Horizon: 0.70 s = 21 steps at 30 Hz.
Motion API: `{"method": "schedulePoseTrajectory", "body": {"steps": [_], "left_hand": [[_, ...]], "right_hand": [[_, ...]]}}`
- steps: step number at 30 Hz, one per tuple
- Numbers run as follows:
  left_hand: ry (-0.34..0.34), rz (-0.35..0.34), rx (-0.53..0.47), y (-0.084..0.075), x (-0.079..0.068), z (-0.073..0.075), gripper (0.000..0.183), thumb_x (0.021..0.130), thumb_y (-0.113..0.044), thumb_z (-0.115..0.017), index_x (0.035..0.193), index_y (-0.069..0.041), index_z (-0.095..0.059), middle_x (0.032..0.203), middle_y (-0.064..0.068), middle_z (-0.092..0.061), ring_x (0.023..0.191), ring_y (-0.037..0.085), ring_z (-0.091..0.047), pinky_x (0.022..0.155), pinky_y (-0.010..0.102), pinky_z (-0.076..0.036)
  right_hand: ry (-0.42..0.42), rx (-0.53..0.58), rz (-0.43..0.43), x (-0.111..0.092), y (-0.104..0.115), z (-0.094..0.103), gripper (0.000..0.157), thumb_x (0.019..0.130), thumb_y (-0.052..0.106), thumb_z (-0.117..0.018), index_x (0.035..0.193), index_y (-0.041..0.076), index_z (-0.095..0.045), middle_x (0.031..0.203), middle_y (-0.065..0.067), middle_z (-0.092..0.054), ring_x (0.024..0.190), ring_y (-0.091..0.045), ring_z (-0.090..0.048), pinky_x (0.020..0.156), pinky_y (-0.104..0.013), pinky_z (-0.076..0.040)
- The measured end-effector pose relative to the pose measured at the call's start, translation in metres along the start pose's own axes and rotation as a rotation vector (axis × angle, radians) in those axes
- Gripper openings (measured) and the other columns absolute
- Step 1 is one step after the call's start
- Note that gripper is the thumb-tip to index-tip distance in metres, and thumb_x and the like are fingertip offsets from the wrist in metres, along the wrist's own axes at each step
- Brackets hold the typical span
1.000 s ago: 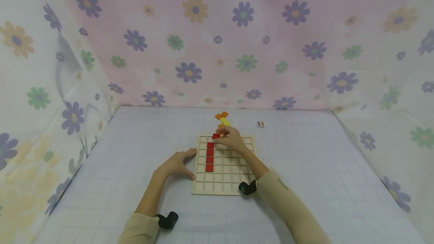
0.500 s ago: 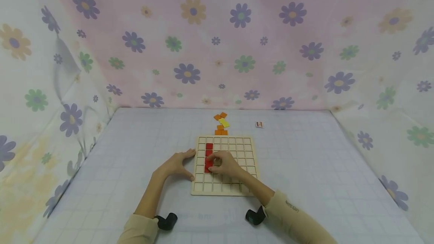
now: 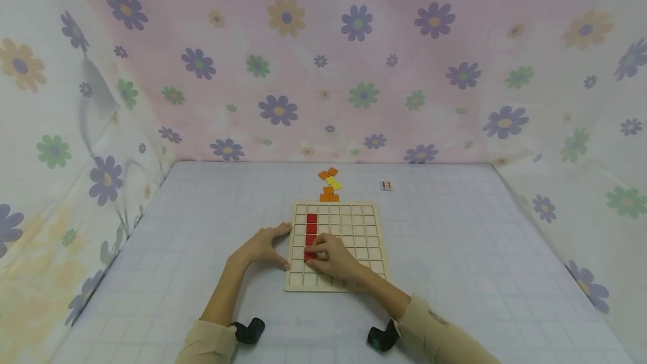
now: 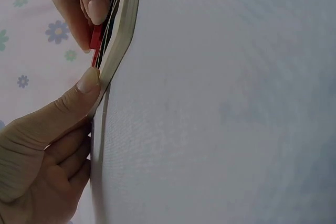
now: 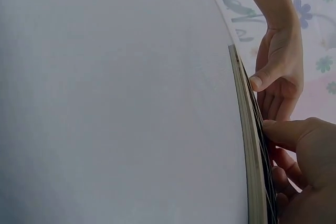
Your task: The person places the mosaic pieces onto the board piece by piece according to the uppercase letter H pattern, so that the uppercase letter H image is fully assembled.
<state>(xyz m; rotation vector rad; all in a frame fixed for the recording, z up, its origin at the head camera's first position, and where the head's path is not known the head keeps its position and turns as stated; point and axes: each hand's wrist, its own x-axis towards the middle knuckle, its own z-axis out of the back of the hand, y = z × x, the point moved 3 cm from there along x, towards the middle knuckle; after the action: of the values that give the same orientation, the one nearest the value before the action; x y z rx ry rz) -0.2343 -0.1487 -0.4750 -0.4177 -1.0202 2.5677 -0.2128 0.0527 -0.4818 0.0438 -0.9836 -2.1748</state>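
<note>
A wooden grid board (image 3: 354, 219) lies on the table, with a column of red square tiles (image 3: 311, 228) in its second column from the left. My right hand (image 3: 337, 260) pinches a red tile (image 4: 96, 37) at the lower end of that column; the left wrist view shows it between thumb and finger, just above the board's face. Fingers partly cover the tiles there. My left hand (image 3: 260, 247) touches the board's left edge, thumb and fingers spread apart. In the right wrist view the board's edge (image 5: 245, 114) is seen side-on.
Behind the board lie several orange tiles (image 3: 328, 190) and a yellow tile (image 3: 333, 183), loosely grouped. A small printed card (image 3: 387, 186) sits to their right. Floral cloth (image 3: 354, 94) hangs at the back and sides of the table.
My right hand has carried the red tile from the board's top edge toward me, down to the lower end of the red column. The left hand has stayed at the board's left edge.
</note>
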Motion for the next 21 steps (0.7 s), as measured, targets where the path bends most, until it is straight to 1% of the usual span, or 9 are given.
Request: {"method": "schedulePoseTrajectory", "body": {"steps": [4,10,13,16,19,21], "left_hand": [[-0.005,-0.004,-0.005,0.000,0.001,0.000,0.100,0.055,-0.024,-0.091,0.140,-0.003,-0.043,0.148,0.016,-0.034,0.137,0.036,-0.029,0.112,0.051,-0.024],[-0.004,-0.013,-0.011,0.000,0.001,0.000,0.099,0.056,-0.022,-0.091,0.140,-0.001,-0.043,0.147,0.017,-0.035,0.137,0.036,-0.029,0.112,0.051,-0.025],[0.000,-0.015,-0.016,-0.001,0.000,0.000,0.100,0.056,-0.022,-0.090,0.140,-0.001,-0.042,0.148,0.017,-0.035,0.137,0.036,-0.029,0.112,0.051,-0.024],[0.006,-0.012,-0.014,-0.001,0.000,0.000,0.100,0.056,-0.023,-0.090,0.140,-0.001,-0.042,0.148,0.017,-0.034,0.138,0.036,-0.028,0.112,0.051,-0.024],[0.008,-0.016,-0.005,-0.002,0.000,0.000,0.100,0.056,-0.023,-0.090,0.140,0.000,-0.042,0.148,0.017,-0.034,0.137,0.036,-0.029,0.112,0.051,-0.025],[0.003,-0.024,0.000,-0.002,0.000,0.001,0.100,0.055,-0.022,-0.090,0.140,0.000,-0.042,0.147,0.018,-0.035,0.137,0.036,-0.029,0.112,0.051,-0.025]], "right_hand": [[-0.014,0.022,0.007,-0.005,0.002,-0.001,0.031,0.084,0.019,-0.071,0.110,0.001,-0.070,0.092,0.002,-0.053,0.085,-0.010,-0.044,0.072,-0.020,-0.041],[-0.033,-0.025,0.061,-0.010,0.004,-0.005,0.028,0.083,0.022,-0.072,0.105,0.006,-0.073,0.092,0.005,-0.054,0.084,-0.008,-0.044,0.074,-0.020,-0.040],[-0.044,-0.026,0.061,-0.011,0.006,-0.005,0.027,0.082,0.021,-0.073,0.104,0.005,-0.073,0.092,0.004,-0.055,0.085,-0.009,-0.046,0.075,-0.022,-0.042],[-0.064,-0.003,0.062,-0.012,0.008,-0.004,0.026,0.080,0.019,-0.074,0.101,0.003,-0.074,0.091,0.000,-0.058,0.085,-0.011,-0.048,0.076,-0.024,-0.044],[-0.072,0.018,0.047,-0.011,0.008,-0.004,0.026,0.080,0.019,-0.075,0.099,0.002,-0.074,0.090,-0.002,-0.059,0.085,-0.013,-0.050,0.075,-0.024,-0.045],[-0.059,0.019,0.024,-0.010,0.008,-0.003,0.025,0.081,0.020,-0.074,0.099,0.002,-0.074,0.090,-0.002,-0.058,0.085,-0.014,-0.049,0.074,-0.024,-0.044]]}}
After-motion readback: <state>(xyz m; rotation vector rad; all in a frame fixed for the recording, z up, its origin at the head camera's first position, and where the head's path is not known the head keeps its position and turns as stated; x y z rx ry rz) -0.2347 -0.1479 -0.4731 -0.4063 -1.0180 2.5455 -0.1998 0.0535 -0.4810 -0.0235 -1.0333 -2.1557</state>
